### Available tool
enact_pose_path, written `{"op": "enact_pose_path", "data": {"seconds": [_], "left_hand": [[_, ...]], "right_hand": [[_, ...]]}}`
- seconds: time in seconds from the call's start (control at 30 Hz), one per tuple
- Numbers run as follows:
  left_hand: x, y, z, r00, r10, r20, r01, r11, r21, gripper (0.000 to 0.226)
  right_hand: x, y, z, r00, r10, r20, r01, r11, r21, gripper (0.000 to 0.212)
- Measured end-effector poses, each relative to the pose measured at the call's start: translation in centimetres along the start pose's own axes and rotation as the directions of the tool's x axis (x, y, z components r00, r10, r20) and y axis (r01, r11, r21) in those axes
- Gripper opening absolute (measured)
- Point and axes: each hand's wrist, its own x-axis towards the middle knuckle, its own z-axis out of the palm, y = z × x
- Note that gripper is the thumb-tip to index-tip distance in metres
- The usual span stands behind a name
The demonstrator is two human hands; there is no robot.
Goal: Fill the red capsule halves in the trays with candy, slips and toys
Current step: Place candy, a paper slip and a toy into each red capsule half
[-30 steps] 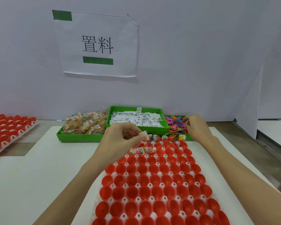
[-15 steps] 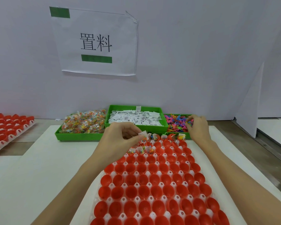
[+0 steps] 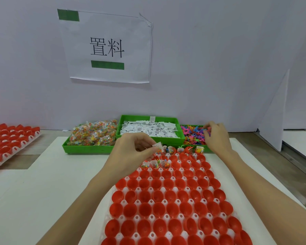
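A white tray [image 3: 151, 202] of red capsule halves [image 3: 170, 195] lies in front of me; several halves in its two far rows hold candy packets and toys. My left hand [image 3: 134, 152] hovers over the tray's far left corner and pinches a small clear candy packet [image 3: 158, 146]. My right hand [image 3: 216, 137] reaches into the green bin of colourful plastic toys [image 3: 193, 135], its fingers curled among them. A green bin of candy packets [image 3: 94, 133] and a green bin of white paper slips [image 3: 148, 129] stand beside it.
A second tray of red capsule halves [image 3: 9, 142] sits at the far left. A white wall with a paper sign [image 3: 106, 46] rises right behind the bins. A white panel [image 3: 276, 110] stands at the right. The tray rests on a white board [image 3: 42, 183].
My right hand has shifted rightward and deeper into the toy bin. My left hand has stayed over the tray's far left corner with the candy packet.
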Motion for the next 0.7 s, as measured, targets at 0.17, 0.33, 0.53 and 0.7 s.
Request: {"op": "enact_pose_path", "data": {"seconds": [0.17,0.33,0.53,0.7], "left_hand": [[-0.1,-0.1,0.0,1.0,0.003,0.004,-0.003,1.0,0.004,0.006],[0.0,-0.1,-0.1,1.0,-0.008,-0.001,0.008,1.0,-0.007,0.005],[-0.1,0.1,-0.1,1.0,0.003,-0.001,-0.003,1.0,0.003,0.006],[0.0,0.1,-0.2,1.0,-0.001,-0.004,0.001,1.0,0.004,0.005]], "right_hand": [[1.0,-1.3,0.1,0.982,-0.104,0.159,0.136,0.969,-0.207,0.032],[1.5,-1.2,0.1,0.985,-0.11,0.131,0.135,0.971,-0.197,0.016],[1.3,-0.8,0.3,0.989,-0.108,0.1,0.124,0.979,-0.164,0.01],[0.8,-1.3,-0.1,0.993,-0.119,-0.017,0.12,0.99,0.069,0.005]]}}
